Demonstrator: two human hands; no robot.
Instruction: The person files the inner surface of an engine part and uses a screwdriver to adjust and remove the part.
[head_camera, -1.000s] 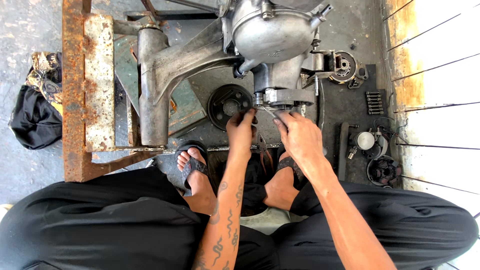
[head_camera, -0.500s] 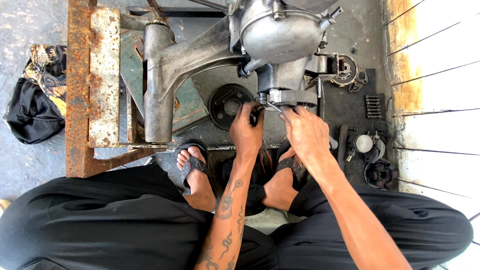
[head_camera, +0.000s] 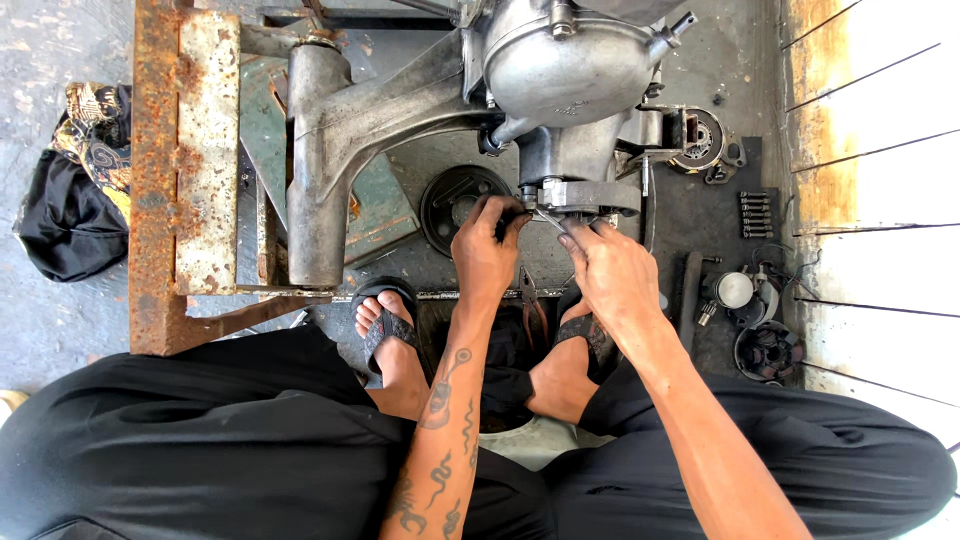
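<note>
Both hands work at the lower flange of the dull grey cast-metal engine casing (head_camera: 560, 70), which rests on the rusty steel frame (head_camera: 185, 160). The left hand (head_camera: 485, 250) pinches the flange edge; the right hand (head_camera: 610, 270) has its grip closed on a thin metal tool (head_camera: 548, 218) (type unclear). Seating the tip likely calls for fine, steady pressure. Red-handled pliers (head_camera: 530, 300) lie on the floor between the sandalled feet.

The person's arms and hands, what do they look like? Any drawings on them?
Both arms are bare, with no sleeves, gloves, rings or watch in view. The left forearm has dark tattoos: curly, flame-like shapes running from near the wrist toward the elbow. The left hand and right hand are bare too. The right forearm shows no markings.
</note>
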